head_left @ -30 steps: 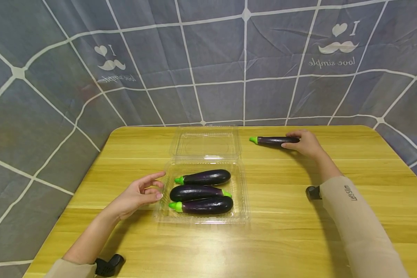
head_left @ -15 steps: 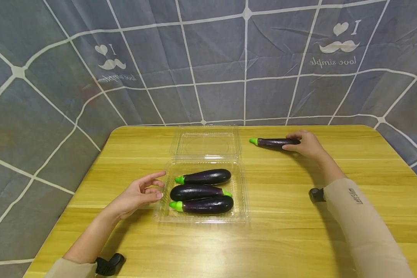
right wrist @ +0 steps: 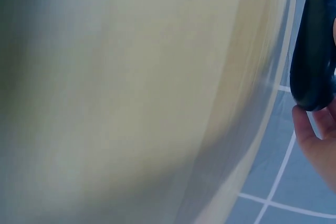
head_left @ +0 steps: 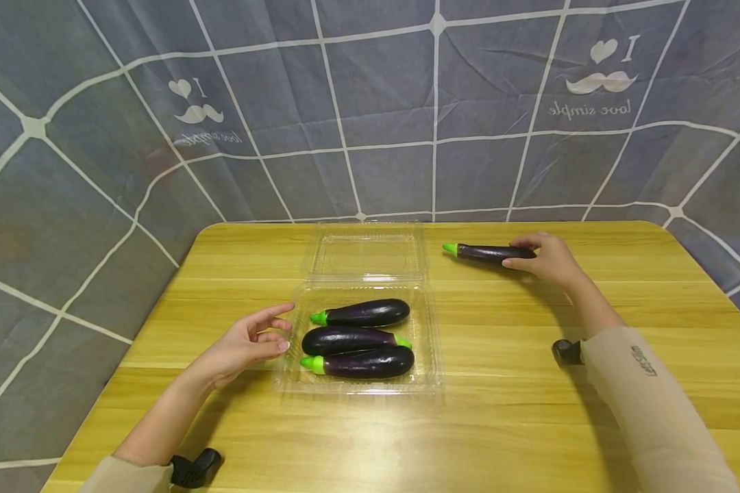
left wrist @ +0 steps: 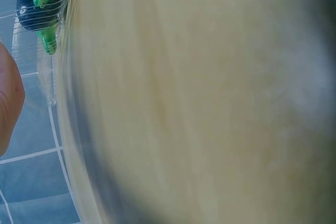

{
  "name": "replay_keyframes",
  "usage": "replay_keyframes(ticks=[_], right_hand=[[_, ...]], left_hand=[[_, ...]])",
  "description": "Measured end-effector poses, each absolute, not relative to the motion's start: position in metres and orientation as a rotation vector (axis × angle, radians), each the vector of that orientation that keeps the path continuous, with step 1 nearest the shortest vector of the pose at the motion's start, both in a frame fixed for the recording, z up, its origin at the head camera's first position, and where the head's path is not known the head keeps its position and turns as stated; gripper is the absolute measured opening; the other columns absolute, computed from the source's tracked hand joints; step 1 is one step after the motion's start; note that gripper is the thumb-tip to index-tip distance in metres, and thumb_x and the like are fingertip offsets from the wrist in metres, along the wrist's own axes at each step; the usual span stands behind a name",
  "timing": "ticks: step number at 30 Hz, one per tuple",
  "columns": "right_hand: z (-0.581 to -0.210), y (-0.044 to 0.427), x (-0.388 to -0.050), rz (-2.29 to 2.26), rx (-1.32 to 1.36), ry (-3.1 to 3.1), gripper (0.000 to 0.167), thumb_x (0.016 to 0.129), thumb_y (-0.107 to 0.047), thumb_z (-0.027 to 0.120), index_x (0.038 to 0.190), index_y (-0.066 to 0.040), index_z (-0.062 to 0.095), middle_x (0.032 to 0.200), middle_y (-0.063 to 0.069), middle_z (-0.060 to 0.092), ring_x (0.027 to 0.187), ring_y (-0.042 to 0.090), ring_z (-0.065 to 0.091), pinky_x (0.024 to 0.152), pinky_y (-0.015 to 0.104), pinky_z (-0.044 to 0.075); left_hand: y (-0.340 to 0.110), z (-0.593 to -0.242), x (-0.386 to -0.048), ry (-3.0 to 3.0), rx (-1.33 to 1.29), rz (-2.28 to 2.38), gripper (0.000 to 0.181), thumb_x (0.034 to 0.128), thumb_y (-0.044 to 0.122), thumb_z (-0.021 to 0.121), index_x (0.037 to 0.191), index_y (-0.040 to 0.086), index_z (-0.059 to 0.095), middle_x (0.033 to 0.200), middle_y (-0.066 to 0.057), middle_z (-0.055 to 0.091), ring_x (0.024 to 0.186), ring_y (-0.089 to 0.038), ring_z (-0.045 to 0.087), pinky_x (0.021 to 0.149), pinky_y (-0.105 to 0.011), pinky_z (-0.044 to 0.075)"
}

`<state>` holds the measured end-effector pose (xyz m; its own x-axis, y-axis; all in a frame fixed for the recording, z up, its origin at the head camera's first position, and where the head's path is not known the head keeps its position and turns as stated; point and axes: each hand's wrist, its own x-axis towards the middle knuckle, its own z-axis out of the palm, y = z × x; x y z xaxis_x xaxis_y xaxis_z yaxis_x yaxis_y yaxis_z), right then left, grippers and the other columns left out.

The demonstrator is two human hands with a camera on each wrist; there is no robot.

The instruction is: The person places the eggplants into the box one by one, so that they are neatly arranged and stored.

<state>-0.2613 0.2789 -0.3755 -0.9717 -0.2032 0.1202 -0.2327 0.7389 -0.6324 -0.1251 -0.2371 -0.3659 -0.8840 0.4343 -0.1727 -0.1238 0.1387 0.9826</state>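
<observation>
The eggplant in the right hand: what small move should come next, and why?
Probably ease the eggplant left toward the open clear box: the right hand pinches its stemless end, and three other eggplants lie inside.

3 eggplants (head_left: 348,341) lie in the container (head_left: 425,356), and 1 eggplant (head_left: 484,254) is right of its lid (head_left: 366,257).

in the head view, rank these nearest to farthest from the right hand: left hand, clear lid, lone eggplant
1. Lone eggplant: held near its rounded end by the right hand.
2. Clear lid: lying open, left of that eggplant.
3. Left hand: farther left, beside the container.
</observation>
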Motion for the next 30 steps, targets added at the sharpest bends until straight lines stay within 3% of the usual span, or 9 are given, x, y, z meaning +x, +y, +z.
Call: replay_keyframes(ticks=[30], right_hand=[[-0.363, 0.271, -0.232, 0.996, 0.434, -2.755, 0.042, 0.074, -0.023, 0.080, 0.104, 0.003, 0.066, 0.100, 0.016, 0.061, 0.091, 0.026, 0.050, 0.072, 0.033, 0.037]], left_hand=[[-0.237, -0.367, -0.125, 2.005, 0.308, 1.804, 0.067, 0.0878, 0.000, 0.061, 0.144, -0.005, 0.024, 0.113, -0.013, 0.045, 0.089, -0.010, 0.057, 0.077, -0.025, 0.052]])
